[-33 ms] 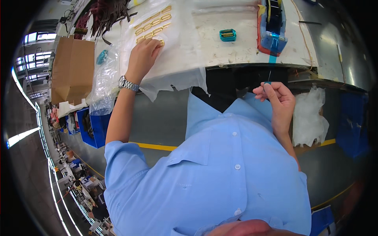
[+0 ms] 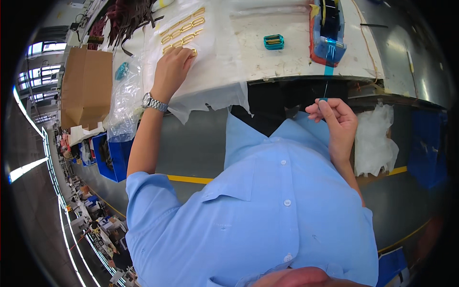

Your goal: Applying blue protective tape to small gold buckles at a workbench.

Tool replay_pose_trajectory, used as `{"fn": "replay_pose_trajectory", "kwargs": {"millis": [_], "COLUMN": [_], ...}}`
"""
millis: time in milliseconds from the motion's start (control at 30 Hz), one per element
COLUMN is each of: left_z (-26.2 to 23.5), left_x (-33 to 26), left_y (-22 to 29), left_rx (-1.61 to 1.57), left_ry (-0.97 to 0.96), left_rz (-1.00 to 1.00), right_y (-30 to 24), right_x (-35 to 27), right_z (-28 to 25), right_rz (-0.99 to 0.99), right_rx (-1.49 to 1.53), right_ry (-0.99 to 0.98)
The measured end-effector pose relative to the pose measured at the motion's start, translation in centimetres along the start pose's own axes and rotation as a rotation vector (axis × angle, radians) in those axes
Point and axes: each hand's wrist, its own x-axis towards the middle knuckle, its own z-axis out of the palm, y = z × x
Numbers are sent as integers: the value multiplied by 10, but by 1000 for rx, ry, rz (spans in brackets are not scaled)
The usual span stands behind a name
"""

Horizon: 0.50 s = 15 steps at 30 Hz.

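Several gold metal buckles (image 2: 182,31) lie in rows on a white sheet at the far left of the table. My left hand (image 2: 172,69) is closed at the nearest row, its fingertips on a gold buckle (image 2: 193,52) that they partly hide. Between my right thumb and fingers is the end of a teal tape (image 2: 329,71), pulled tight from the tape dispenser (image 2: 330,40); my right hand (image 2: 338,119) is just off the table's front edge. A bundle of buckles wrapped in teal tape (image 2: 274,42) rests on the table between my hands.
Dark leather strips (image 2: 125,21) are piled at the far left. A cardboard box (image 2: 86,86) and a clear plastic bag (image 2: 125,107) with another teal bundle (image 2: 122,71) stand left of my left arm. Blue bins (image 2: 114,155) are below. White plastic (image 2: 377,138) hangs at right.
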Motion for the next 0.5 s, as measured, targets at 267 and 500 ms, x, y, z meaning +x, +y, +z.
{"fn": "replay_pose_trajectory", "kwargs": {"millis": [267,500], "left_z": [-6,-47], "left_x": [6,38], "left_y": [-40,67], "left_rx": [-249,-1393], "left_ry": [3,-53], "left_rz": [-337,-475], "right_y": [0,4], "right_x": [3,-1], "right_z": [5,1], "right_rz": [-30,-42], "right_rx": [67,80], "right_ry": [-13,-55]}}
